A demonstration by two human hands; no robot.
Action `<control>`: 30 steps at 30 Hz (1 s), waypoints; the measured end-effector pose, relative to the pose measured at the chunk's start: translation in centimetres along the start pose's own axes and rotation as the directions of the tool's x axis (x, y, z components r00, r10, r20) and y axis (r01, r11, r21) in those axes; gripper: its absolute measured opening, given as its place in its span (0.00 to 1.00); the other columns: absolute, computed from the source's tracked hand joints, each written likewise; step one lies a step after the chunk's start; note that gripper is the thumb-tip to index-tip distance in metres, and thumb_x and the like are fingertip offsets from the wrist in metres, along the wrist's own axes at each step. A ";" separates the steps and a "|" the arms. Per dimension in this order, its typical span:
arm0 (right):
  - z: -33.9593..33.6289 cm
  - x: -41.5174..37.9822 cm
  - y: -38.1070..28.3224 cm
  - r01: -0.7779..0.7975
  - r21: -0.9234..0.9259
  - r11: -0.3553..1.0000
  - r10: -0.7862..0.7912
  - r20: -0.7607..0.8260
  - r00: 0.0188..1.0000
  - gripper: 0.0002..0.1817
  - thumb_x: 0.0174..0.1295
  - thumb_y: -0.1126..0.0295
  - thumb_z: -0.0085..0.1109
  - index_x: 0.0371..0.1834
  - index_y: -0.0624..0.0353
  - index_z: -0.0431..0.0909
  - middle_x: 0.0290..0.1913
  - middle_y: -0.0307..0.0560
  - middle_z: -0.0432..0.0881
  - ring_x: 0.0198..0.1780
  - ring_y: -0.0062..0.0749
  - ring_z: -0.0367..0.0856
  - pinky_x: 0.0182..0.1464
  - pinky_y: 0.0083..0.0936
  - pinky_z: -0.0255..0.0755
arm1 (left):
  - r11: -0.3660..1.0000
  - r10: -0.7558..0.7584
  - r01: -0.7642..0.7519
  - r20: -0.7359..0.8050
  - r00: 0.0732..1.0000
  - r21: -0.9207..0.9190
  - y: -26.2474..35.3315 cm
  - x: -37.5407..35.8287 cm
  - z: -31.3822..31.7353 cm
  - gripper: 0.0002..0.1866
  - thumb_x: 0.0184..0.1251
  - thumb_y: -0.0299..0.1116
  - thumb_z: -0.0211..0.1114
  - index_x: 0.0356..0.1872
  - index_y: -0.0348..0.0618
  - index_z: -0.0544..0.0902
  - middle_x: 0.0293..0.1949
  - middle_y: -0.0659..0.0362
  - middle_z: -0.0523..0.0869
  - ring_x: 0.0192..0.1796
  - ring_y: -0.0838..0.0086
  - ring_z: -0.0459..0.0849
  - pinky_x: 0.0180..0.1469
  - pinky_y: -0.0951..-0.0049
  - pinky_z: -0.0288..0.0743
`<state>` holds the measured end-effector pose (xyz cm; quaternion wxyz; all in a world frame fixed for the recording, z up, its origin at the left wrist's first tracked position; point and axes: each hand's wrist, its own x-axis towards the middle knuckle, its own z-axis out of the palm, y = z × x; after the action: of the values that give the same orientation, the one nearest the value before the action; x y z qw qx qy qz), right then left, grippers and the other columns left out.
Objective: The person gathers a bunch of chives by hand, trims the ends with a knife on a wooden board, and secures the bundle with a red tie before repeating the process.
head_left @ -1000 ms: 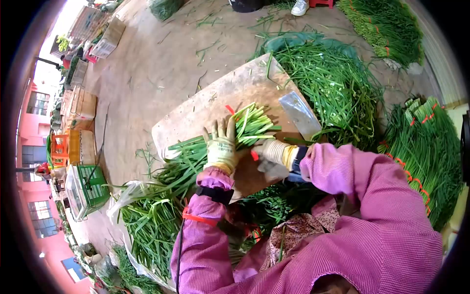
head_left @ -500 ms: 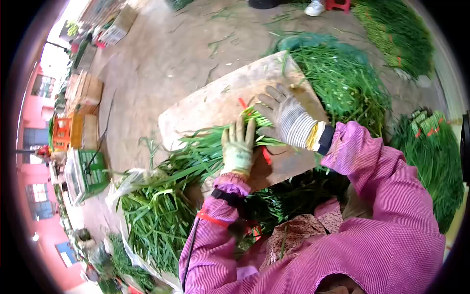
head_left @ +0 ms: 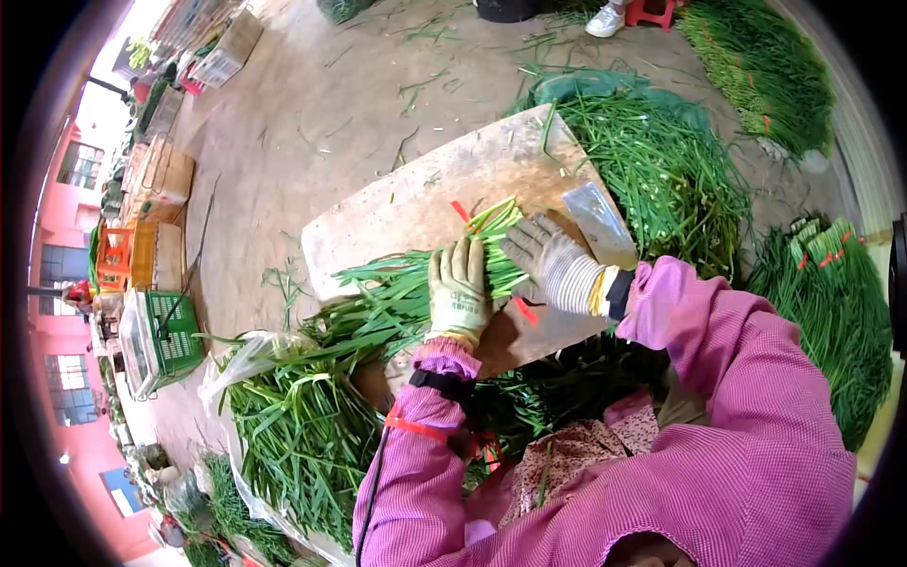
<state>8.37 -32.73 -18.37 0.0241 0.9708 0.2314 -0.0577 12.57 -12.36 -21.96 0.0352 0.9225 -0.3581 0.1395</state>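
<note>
A bunch of long green leaves with pale stems, looking like garlic chives (head_left: 392, 283), lies across a worn board (head_left: 368, 213). My left hand (head_left: 458, 295), in a pale glove, presses down on the bunch with its fingers bent over it. At the pale stem ends (head_left: 496, 215), my right hand (head_left: 559, 260), in a grey striped glove, touches the bunch with its fingers stretched out and slightly apart. Red strip ends (head_left: 460, 211) show on both sides of the bunch; its middle is hidden under the stems. A flat grey rectangular piece (head_left: 598, 219) lies at the board's right end.
Loose leaves (head_left: 298, 425) are heaped on plastic at the left front. Another heap (head_left: 661, 161) lies on green netting beyond the board. Tied bunches (head_left: 822, 321) stand at the right. A green crate (head_left: 175, 326) is at far left. A person's shoe (head_left: 605, 21) shows at the top.
My right hand has come down and inward against the stem ends, its fingers less spread. It uncovers the flat grey piece. My left fingers bend more over the bunch.
</note>
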 end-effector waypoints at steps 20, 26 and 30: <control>-1.3 5.6 1.7 0.020 0.345 0.938 0.004 -0.067 0.998 0.27 0.60 0.58 0.60 0.60 0.59 0.72 0.57 0.56 0.78 0.60 0.52 0.74 0.65 0.43 0.64 | 0.980 -0.193 0.200 0.252 0.948 -0.002 -1.2 2.2 0.5 0.52 0.38 0.56 0.77 0.66 0.46 0.64 0.56 0.54 0.76 0.64 0.60 0.70 0.68 0.51 0.57; 1.5 6.1 2.4 0.015 0.189 0.982 -0.009 -0.033 0.999 0.35 0.63 0.56 0.57 0.70 0.61 0.61 0.67 0.61 0.67 0.68 0.54 0.64 0.74 0.47 0.50 | 0.955 -0.284 0.290 0.441 0.851 0.054 -0.6 2.6 -1.9 0.61 0.43 0.62 0.73 0.75 0.43 0.51 0.73 0.49 0.59 0.76 0.52 0.54 0.74 0.40 0.40; -3.3 5.8 2.1 -0.087 0.131 0.988 0.112 -0.203 0.973 0.34 0.64 0.54 0.55 0.71 0.60 0.61 0.69 0.61 0.65 0.69 0.56 0.63 0.73 0.45 0.52 | 0.958 -0.263 0.286 0.502 0.824 0.032 -0.4 0.4 -11.6 0.56 0.49 0.57 0.72 0.75 0.47 0.51 0.76 0.49 0.54 0.76 0.50 0.52 0.75 0.43 0.40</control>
<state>14.77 -31.80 -15.75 -0.0564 0.9815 0.1798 0.0322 10.48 -10.41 -10.75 -0.0185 0.9677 -0.2215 -0.1191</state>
